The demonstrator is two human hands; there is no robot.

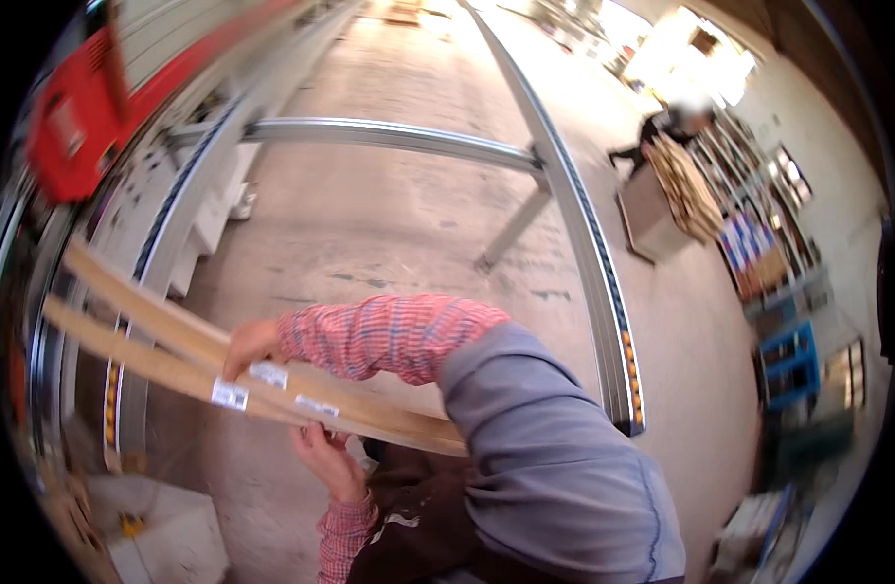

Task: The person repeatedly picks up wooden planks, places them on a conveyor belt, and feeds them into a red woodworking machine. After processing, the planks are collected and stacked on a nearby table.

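Observation:
Two long, light-brown wooden boards (pixel 151 310) lie side by side across the front of my body, fanned apart at their left ends and close together toward the right. White labels (pixel 230 394) with print are stuck on their faces. My right hand (pixel 253 347), in a red checked sleeve, reaches across to the left with its fingers bent over the upper board. Below, my left hand (pixel 331 462) holds the boards' lower edge from underneath, fingers pointing up. The boards' right ends are hidden behind my right arm.
A metal conveyor frame with two long rails (pixel 574 185) and a crossbar (pixel 389 136) stands ahead over the concrete floor. Red machinery (pixel 78 117) is at the left. A person stands at the far right beside a large box (pixel 652 214); a blue rack (pixel 790 365) is nearer.

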